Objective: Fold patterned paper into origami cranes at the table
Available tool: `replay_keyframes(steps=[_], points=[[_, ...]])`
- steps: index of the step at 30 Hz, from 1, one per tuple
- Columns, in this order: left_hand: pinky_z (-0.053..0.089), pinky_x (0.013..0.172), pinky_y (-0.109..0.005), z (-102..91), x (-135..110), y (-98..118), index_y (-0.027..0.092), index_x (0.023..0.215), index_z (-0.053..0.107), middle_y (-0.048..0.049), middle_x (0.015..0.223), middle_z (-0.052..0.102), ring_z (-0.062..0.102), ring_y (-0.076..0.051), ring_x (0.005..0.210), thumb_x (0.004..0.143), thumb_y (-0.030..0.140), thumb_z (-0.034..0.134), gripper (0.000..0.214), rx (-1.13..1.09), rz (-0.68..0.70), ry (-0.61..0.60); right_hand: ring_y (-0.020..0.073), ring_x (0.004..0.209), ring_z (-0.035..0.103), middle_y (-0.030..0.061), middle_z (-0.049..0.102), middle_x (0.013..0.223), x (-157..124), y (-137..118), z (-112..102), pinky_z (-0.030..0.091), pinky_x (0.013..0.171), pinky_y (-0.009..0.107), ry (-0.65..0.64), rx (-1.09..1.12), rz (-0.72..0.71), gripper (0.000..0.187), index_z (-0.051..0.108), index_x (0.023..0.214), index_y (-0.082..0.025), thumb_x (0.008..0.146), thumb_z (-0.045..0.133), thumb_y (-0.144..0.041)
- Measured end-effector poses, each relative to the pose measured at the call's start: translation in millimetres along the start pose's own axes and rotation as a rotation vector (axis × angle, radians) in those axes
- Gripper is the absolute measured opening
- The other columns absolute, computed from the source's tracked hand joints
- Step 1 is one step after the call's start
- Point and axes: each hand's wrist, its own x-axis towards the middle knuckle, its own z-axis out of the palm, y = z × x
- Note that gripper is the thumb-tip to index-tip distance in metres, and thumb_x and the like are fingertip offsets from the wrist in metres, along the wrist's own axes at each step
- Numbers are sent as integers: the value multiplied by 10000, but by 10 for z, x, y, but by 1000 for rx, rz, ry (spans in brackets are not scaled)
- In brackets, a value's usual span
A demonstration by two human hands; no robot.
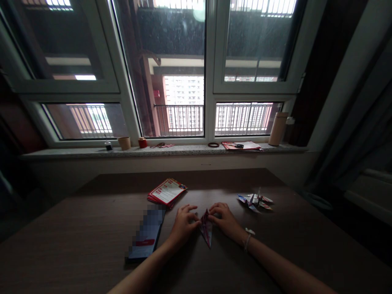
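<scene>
A small piece of folded paper (206,234), dark red and white and shaped like a narrow kite, lies on the table with its long point towards me. My left hand (184,223) has its thumb and a finger at the paper's left edge, the other fingers loosely curled. On the other side, my right hand (226,221) pinches the upper right edge between thumb and bent fingers. A bracelet (246,240) circles the right wrist. Folded paper cranes (255,202) sit in a small group to the right of my hands.
Beyond my left hand is a stack of printed red-and-white leaflets (168,192). A phone (148,234), its screen partly pixelated, lies left of that hand on the brown table (76,228). The windowsill (190,151) holds a cup (124,143), a bottle (276,130) and papers (249,145).
</scene>
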Motion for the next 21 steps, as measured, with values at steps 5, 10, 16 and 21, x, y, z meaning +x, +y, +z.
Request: replay_keyframes(steps=[5, 10, 16, 21], points=[[320, 1098, -508, -3, 4, -6, 245, 746, 770, -68, 1252, 644, 448, -312, 1276, 740, 289, 707, 77, -19, -6, 16, 239, 1076, 509, 54, 642, 982, -6, -33, -8, 367, 990, 389, 4, -10, -3, 172, 697, 789, -225, 828, 644, -384], [338, 1085, -501, 6, 2, -22, 241, 711, 757, -68, 1244, 639, 460, -309, 1257, 743, 282, 706, 73, -7, 13, 22, 245, 1073, 509, 54, 643, 979, -8, -65, -21, 376, 985, 391, -24, -14, -15, 169, 713, 806, -232, 811, 657, -391], [363, 1067, -476, 7, -10, -10, 254, 715, 765, -58, 1273, 611, 475, -302, 1230, 719, 299, 734, 55, 39, 27, -5, 236, 1061, 527, 49, 647, 986, -4, -100, -37, 388, 972, 381, 7, 8, -25, 177, 714, 925, -249, 810, 648, -366], [351, 1076, -480, 16, -13, 10, 266, 694, 766, -47, 1296, 598, 452, -305, 1249, 714, 313, 739, 58, 66, 22, -34, 233, 1037, 547, 41, 663, 941, 6, -64, -24, 388, 963, 383, 38, 19, -55, 157, 698, 805, -232, 810, 630, -373]])
